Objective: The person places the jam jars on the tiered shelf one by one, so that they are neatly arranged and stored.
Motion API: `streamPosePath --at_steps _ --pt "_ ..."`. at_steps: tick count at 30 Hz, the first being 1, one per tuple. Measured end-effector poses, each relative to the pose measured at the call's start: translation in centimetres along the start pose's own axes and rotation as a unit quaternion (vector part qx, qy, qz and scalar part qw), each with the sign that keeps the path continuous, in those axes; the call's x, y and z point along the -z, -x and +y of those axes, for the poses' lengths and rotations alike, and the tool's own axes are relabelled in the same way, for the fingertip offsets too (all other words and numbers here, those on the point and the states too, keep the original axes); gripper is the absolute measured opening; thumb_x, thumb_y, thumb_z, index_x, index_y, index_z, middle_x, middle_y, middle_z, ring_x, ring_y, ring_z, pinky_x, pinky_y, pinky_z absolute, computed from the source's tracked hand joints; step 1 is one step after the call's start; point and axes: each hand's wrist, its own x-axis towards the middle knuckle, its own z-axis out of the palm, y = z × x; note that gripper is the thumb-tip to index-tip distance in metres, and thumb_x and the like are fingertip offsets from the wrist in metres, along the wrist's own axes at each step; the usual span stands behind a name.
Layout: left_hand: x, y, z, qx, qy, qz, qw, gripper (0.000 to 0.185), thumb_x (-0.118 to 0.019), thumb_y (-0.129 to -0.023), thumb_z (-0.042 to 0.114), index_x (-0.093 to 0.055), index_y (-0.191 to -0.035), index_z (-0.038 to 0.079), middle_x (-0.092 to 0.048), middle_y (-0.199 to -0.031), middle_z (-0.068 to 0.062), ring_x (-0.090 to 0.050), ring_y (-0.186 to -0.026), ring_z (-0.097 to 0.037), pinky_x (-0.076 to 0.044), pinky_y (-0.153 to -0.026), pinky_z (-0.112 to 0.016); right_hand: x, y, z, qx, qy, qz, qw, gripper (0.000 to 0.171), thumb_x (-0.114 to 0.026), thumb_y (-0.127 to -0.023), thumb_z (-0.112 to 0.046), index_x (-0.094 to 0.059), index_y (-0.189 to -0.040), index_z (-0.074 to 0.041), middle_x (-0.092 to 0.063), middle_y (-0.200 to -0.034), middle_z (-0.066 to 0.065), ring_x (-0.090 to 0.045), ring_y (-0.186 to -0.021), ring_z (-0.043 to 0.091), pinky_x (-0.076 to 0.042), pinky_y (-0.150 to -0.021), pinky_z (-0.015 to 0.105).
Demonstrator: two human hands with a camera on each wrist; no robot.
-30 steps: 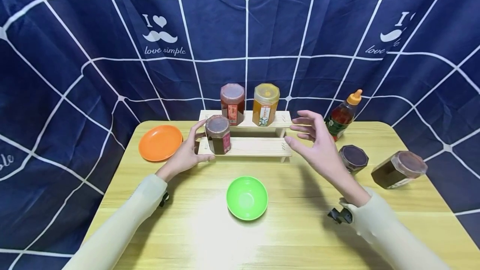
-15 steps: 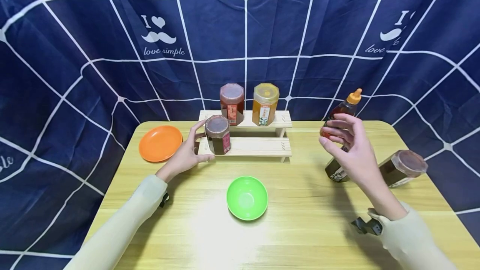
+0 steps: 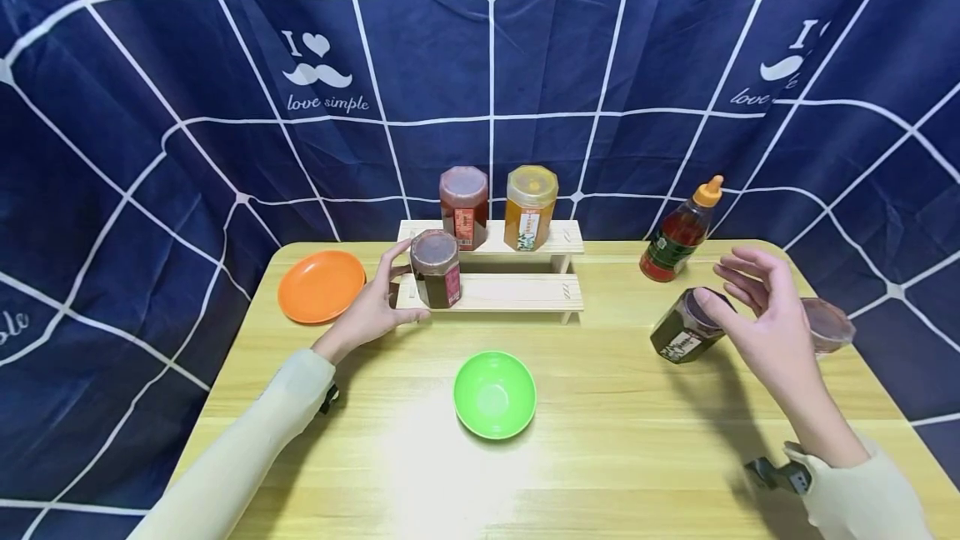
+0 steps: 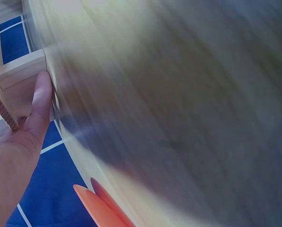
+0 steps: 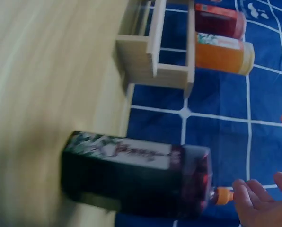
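Observation:
My left hand (image 3: 372, 304) grips the left end of a two-step wooden rack (image 3: 517, 294), thumb at the front and fingers behind; the left wrist view shows a finger along the end panel (image 4: 25, 94). Beside those fingers, on the lower step, stands a dark jar with a pink label (image 3: 437, 269). Fingers loosely bent and holding nothing, my right hand (image 3: 768, 323) hovers at the right, its thumb overlapping the lid of a dark octagonal jar with a white label (image 3: 678, 336). Another jar (image 3: 828, 323) is partly hidden behind that hand.
On the rack's upper step are a red jar (image 3: 463, 211) and an orange-yellow jar (image 3: 531, 211). A squeeze bottle with an orange nozzle (image 3: 678, 232) stands behind the dark jar. An orange plate (image 3: 321, 286) lies at left, and a green bowl (image 3: 493, 397) sits in front of the rack.
My right hand has moved rightward from beside the rack, passing in front of the squeeze bottle, to the dark jars. My left hand and the rack have stayed put.

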Motion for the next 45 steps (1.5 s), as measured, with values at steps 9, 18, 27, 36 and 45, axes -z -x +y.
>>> streamPosePath --at_steps 9,18,27,36,45 --pt "-0.1 -0.1 -0.1 0.0 -0.001 0.0 1.0 0.122 -0.095 -0.085 0.002 -0.015 -0.173 0.033 -0.045 -0.164 -0.028 -0.047 -0.15 -0.042 -0.045 -0.115 -0.062 0.9 1.2 3.1 -0.017 0.04 -0.017 0.999 0.087 -0.081 -0.096 0.0 -0.035 -0.168 -0.014 -0.045 -0.157 0.012 -0.047 -0.143 0.009 -0.036 -0.114 0.011" --pt "0.0 -0.1 -0.3 -0.005 -0.004 0.0 1.0 0.122 -0.095 -0.086 0.004 -0.015 -0.173 0.033 -0.044 -0.165 -0.027 -0.047 -0.15 -0.042 -0.045 -0.115 -0.062 1.4 2.1 6.6 -0.059 0.027 -0.071 0.995 0.105 -0.083 -0.094 0.002 -0.019 -0.173 -0.019 -0.027 -0.167 0.03 -0.039 -0.147 0.017 -0.036 -0.108 0.007" --pt "-0.1 0.0 -0.3 -0.004 -0.003 -0.001 1.0 0.122 -0.095 -0.086 0.003 -0.014 -0.173 0.032 -0.043 -0.165 -0.027 -0.047 -0.15 -0.042 -0.046 -0.115 -0.062 1.3 2.6 9.4 -0.044 -0.056 -0.124 0.99 0.104 -0.079 -0.09 0.017 -0.018 -0.17 -0.012 -0.056 -0.14 -0.007 -0.061 -0.12 -0.006 -0.049 -0.096 0.01" --pt "-0.1 0.0 -0.3 -0.008 -0.014 0.002 0.9999 0.122 -0.095 -0.085 0.004 -0.014 -0.173 0.033 -0.045 -0.164 -0.027 -0.047 -0.15 -0.043 -0.046 -0.115 -0.063 0.7 2.7 10.4 -0.034 -0.1 -0.129 0.986 0.102 -0.077 -0.089 0.022 -0.023 -0.167 -0.016 -0.06 -0.137 -0.008 -0.066 -0.118 -0.002 -0.052 -0.095 0.012" --pt "-0.1 0.1 -0.2 -0.013 -0.009 0.004 0.9999 0.122 -0.095 -0.085 0.004 -0.015 -0.173 0.033 -0.045 -0.164 -0.028 -0.047 -0.15 -0.043 -0.046 -0.114 -0.064 0.8 2.7 10.0 -0.034 -0.051 -0.113 0.992 0.097 -0.081 -0.089 0.017 -0.027 -0.162 -0.019 -0.069 -0.125 -0.015 -0.07 -0.108 -0.003 -0.056 -0.086 0.013"
